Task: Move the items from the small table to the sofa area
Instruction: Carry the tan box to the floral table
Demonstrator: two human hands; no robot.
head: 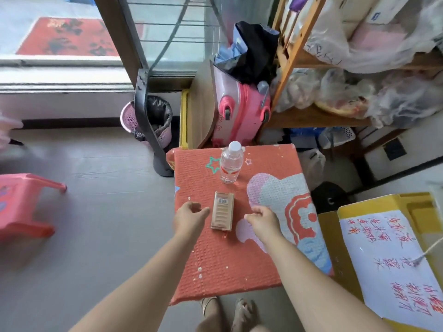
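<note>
the box lies flat on the table, between the two hands. the left hand is just beside its left edge, fingers loosely curled and gripping nothing; i cannot tell whether a fingertip touches the box. the right hand is near the right edge but apart from it, also loosely curled and empty, and the bottle stands upright beyond the box.
</note>
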